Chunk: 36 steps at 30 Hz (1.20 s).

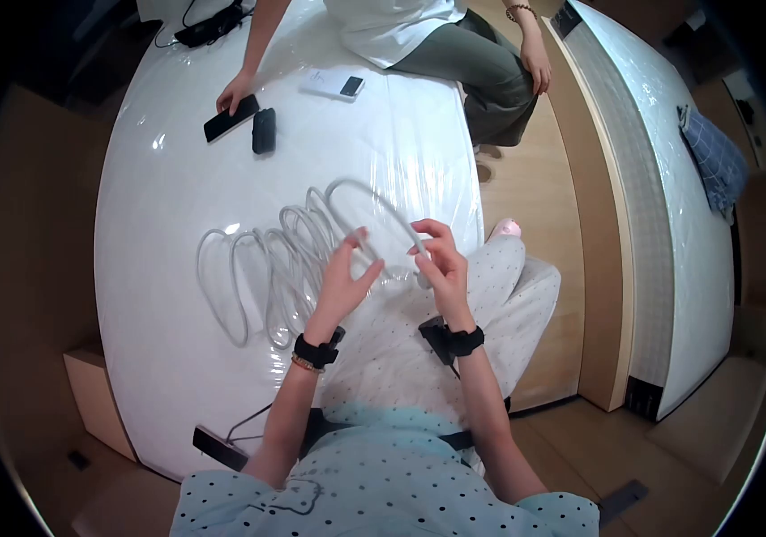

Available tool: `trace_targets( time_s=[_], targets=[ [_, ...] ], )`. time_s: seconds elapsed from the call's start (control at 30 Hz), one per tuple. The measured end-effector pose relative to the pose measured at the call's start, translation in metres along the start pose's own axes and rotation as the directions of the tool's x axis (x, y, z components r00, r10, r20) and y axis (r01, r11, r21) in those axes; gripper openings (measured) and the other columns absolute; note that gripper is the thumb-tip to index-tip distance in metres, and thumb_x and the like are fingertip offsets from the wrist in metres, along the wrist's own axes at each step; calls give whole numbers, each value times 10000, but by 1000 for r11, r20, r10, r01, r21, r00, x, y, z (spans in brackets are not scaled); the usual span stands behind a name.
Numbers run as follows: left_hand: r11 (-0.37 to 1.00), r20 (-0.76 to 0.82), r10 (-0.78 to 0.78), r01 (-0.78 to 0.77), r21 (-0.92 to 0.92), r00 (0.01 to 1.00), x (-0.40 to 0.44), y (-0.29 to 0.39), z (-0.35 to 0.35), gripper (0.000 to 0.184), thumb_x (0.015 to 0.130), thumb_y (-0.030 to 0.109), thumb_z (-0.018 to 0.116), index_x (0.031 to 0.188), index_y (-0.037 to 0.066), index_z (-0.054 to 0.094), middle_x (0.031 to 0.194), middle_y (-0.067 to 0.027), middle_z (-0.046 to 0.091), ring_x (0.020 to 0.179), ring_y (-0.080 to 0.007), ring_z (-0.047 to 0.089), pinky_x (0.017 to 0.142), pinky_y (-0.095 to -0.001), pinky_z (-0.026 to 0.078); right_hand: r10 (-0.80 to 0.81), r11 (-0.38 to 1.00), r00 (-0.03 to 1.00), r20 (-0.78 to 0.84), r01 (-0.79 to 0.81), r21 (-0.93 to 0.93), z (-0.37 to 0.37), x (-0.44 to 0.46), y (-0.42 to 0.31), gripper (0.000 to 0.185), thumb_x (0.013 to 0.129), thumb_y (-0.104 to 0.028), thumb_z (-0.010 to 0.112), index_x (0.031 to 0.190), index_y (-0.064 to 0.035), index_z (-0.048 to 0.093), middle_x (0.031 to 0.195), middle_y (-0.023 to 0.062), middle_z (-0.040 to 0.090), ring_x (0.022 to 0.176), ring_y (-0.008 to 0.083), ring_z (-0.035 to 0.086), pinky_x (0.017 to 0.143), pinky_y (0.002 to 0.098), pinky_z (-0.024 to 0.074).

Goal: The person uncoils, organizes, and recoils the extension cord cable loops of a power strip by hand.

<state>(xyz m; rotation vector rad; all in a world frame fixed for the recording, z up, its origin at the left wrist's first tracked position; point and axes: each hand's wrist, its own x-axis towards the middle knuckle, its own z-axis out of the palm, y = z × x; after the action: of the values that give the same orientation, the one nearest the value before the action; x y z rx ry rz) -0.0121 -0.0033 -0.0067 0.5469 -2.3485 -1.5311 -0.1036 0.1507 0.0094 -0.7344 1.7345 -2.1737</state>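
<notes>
On a white, plastic-covered mattress [157, 210], a pale grey cable [300, 259] lay in loose, overlapping loops in front of the seated wearer, the coils spread mostly to the left, with one end raised toward the hands. Right hand [447, 273]: thumb and fingers closed around the cable near the raised end, a strand arching up from there and back over toward the coils. Left hand [343, 285]: just beside the nearest loops, thumb and forefinger parted, palm not clenched. A blurred strand passed by its fingertips; could not tell whether they touched it. Black straps on both wrists, a beaded bracelet [308, 363] below the left one.

Far side of the mattress: a second person, seated, white top, dark green trousers [468, 76]. One of that person's hands [238, 92] rested on a black phone [231, 119]; the other hung by the knee. Just beside the phone, a small black case [264, 132]; near both, a white rectangular item [333, 83] with a dark patch at one end.
</notes>
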Motion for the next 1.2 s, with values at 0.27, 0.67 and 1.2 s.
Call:
trace_targets(
  time_s=[0.27,0.67,1.2],
  targets=[
    [726,299,-321,437,-531,898,-1,34,1,379,972,256,409,1227,-16,474,1142,-106,581,1067,-183,543,874,-286,451,359,928,905,226,-372,14,2,-19,28,394,778,-63,692,1098,-25,465,1054,96,573,969,138,551,842,279,445],
    [949,-63,-314,313,-20,947,-14,-21,8,357,847,171,585,1156,5,521,1078,-159,581,974,-226,579,805,-306,457,514,824,858,-15,-489,285,4,-15,9,337,723,42,411,1046,33,507,689,93,603,695,144,598,650,272,484],
    [932,-69,-127,143,334,989,-24,-22,17,365,746,133,645,1074,21,530,1035,-125,550,892,-259,569,708,-345,476,655,754,754,36,-656,20,3,-17,31,229,769,-110,683,900,32,560,660,19,582,511,71,511,480,196,398]
  ],
)
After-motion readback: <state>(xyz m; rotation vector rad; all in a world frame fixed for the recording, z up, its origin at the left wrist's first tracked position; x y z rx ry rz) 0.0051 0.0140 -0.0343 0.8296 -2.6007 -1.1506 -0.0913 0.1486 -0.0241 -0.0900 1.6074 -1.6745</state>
